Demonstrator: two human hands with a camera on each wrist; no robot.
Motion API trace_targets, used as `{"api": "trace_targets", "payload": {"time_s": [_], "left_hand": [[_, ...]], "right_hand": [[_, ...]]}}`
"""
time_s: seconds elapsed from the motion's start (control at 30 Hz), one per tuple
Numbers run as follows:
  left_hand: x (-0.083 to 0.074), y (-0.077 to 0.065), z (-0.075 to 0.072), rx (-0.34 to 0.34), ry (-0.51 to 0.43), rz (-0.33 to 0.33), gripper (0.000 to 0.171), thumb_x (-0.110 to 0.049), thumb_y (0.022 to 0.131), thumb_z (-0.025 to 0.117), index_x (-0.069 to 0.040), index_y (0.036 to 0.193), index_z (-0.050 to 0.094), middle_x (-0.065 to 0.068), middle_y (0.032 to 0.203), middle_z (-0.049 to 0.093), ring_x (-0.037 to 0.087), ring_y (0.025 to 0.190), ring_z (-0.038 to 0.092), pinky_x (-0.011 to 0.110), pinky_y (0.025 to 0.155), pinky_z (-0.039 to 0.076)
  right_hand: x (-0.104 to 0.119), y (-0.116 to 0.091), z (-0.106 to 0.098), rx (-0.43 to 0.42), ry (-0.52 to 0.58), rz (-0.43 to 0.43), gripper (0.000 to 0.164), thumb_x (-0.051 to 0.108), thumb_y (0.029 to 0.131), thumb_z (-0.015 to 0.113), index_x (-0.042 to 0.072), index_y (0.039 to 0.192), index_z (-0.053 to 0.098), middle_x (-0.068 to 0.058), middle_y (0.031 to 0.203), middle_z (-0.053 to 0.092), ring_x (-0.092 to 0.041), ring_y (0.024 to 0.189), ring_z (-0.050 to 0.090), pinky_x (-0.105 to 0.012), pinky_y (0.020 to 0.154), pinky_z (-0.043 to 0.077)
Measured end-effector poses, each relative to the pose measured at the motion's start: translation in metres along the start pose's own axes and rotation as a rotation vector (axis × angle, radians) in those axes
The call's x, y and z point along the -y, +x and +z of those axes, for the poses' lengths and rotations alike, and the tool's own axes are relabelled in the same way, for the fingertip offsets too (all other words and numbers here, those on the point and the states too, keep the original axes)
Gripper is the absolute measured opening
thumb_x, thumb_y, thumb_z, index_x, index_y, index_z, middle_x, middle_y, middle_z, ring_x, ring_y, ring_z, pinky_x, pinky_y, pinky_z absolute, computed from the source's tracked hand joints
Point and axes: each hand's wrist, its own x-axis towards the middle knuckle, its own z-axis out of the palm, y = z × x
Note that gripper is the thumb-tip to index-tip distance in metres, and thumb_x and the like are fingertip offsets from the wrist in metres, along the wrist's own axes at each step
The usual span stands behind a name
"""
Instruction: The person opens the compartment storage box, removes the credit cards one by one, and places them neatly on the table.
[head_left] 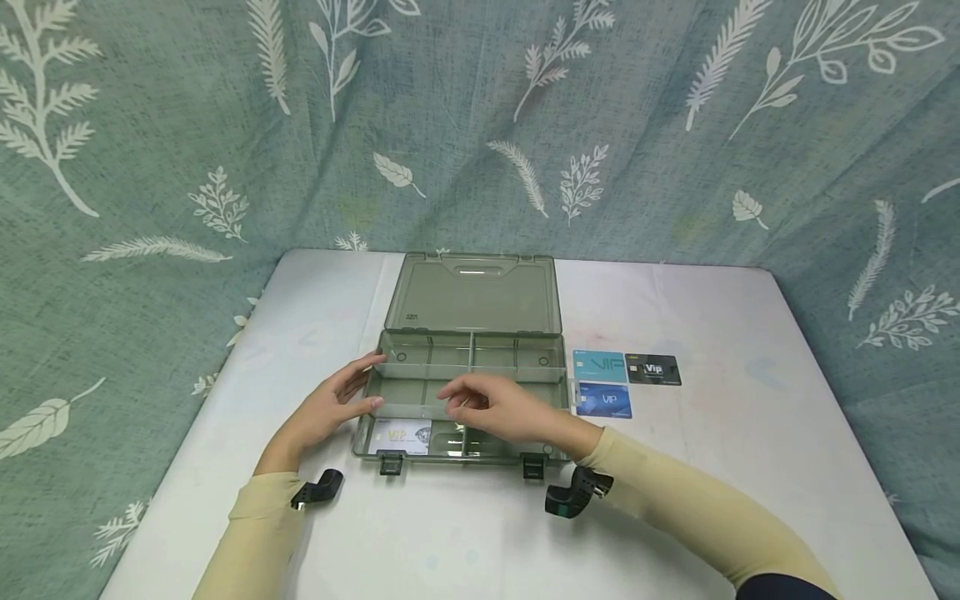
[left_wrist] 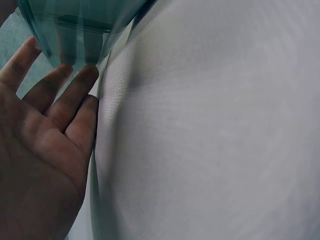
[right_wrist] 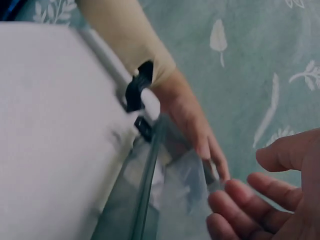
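A translucent grey-green divided plastic box (head_left: 517, 427) lies with its lid (head_left: 476, 292) folded back. My left hand (head_left: 327, 408) touches the box's left side, thumb at the rim; the left wrist view shows the fingers (left_wrist: 80, 95) nearly straight against the wall. Over the middle of the box hovers my right hand (head_left: 498, 406), its fingers loosely bent and holding nothing, as the right wrist view also shows. A white VIP card (head_left: 401, 436) lies in the front left compartment. My right hand hides part of the middle and front compartments.
Right of the box lie a teal VIP card (head_left: 598, 366), a black VIP card (head_left: 653, 369) and a blue VIP card (head_left: 604, 400). Two black latches (head_left: 390, 463) hang at the box's front edge. A leaf-patterned curtain (head_left: 465, 125) surrounds the white table (head_left: 420, 542).
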Motion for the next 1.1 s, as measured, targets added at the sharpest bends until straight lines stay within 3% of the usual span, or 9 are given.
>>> {"api": "trace_targets", "payload": {"time_s": [0.17,0.37,0.47,0.63,0.87,1.1], "left_hand": [[-0.002,0.000,0.001,-0.002,-0.003,0.000,0.069,-0.023,0.098,0.071,-0.025,0.159,0.037,0.005,0.169,0.019,0.040,0.151,0.023,0.054,0.124,0.021],[-0.002,0.000,0.001,-0.004,-0.003,0.000,0.069,-0.023,0.098,0.071,-0.025,0.158,0.037,0.005,0.169,0.018,0.040,0.151,0.024,0.054,0.124,0.022],[-0.002,0.000,0.001,-0.003,-0.004,0.000,0.069,-0.023,0.098,0.071,-0.025,0.158,0.037,0.006,0.169,0.018,0.040,0.151,0.023,0.054,0.124,0.021],[-0.003,0.000,0.000,-0.006,-0.005,-0.009,0.070,-0.024,0.098,0.071,-0.024,0.158,0.037,0.006,0.169,0.018,0.041,0.151,0.023,0.054,0.125,0.021],[-0.005,-0.001,0.001,-0.003,-0.009,-0.014,0.069,-0.024,0.098,0.070,-0.024,0.159,0.037,0.006,0.169,0.019,0.042,0.151,0.023,0.055,0.124,0.021],[-0.006,-0.001,0.002,-0.006,0.002,-0.012,0.069,-0.024,0.099,0.070,-0.024,0.159,0.036,0.007,0.169,0.019,0.043,0.151,0.024,0.057,0.124,0.022]], "right_hand": [[0.008,0.004,0.004,0.112,0.155,0.101,0.038,0.020,0.103,0.062,0.008,0.139,0.059,-0.009,0.127,0.067,-0.012,0.109,0.064,-0.025,0.094,0.055],[0.011,0.008,0.010,0.206,0.385,0.197,0.052,0.020,0.104,0.059,-0.007,0.147,0.046,-0.023,0.145,0.053,-0.029,0.124,0.061,-0.033,0.104,0.053],[0.011,0.010,0.012,0.231,0.448,0.234,0.057,0.021,0.104,0.057,-0.010,0.149,0.041,-0.025,0.150,0.047,-0.035,0.130,0.056,-0.036,0.109,0.050],[0.013,0.013,0.015,0.214,0.576,0.332,0.063,0.020,0.103,0.057,-0.013,0.151,0.035,-0.028,0.153,0.042,-0.038,0.136,0.050,-0.039,0.115,0.044],[0.016,0.019,0.023,0.193,0.735,0.414,0.057,0.015,0.101,0.056,-0.019,0.144,0.037,-0.032,0.147,0.043,-0.045,0.141,0.041,-0.048,0.121,0.034],[0.015,0.026,0.033,0.197,0.786,0.461,0.075,0.018,0.100,0.059,-0.018,0.153,0.019,-0.039,0.157,0.024,-0.049,0.146,0.030,-0.050,0.123,0.029]]}}
